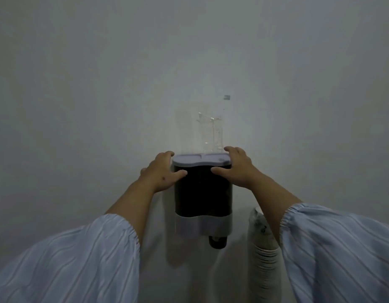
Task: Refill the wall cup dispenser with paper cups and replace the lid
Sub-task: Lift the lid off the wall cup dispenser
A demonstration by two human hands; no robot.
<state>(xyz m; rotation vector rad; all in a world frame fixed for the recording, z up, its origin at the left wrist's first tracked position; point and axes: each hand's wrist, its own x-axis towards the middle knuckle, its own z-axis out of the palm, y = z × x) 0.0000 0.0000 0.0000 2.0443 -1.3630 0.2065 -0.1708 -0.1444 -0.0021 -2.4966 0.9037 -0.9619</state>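
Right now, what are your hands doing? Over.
Both hands, left and right, gripping the lid on the dispenser. Lid on. Paper cup stack waiting lower right. Nothing blocking.

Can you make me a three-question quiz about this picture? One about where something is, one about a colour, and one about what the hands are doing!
1. Where is the stack of paper cups?
A. On top of the lid
B. Low down to the right of the dispenser
C. In the left hand

2. What colour is the lid?
A. Red
B. Bright green
C. Pale grey

3. What are the hands doing?
A. Both grip the top of the dispenser
B. Both hang down idle
C. One waves in the air

Answers: 1 B, the stack stands beside the right sleeve, below the dispenser's side. 2 C, the cap looks pale grey. 3 A, the left hand and right hand curl round its two upper sides.
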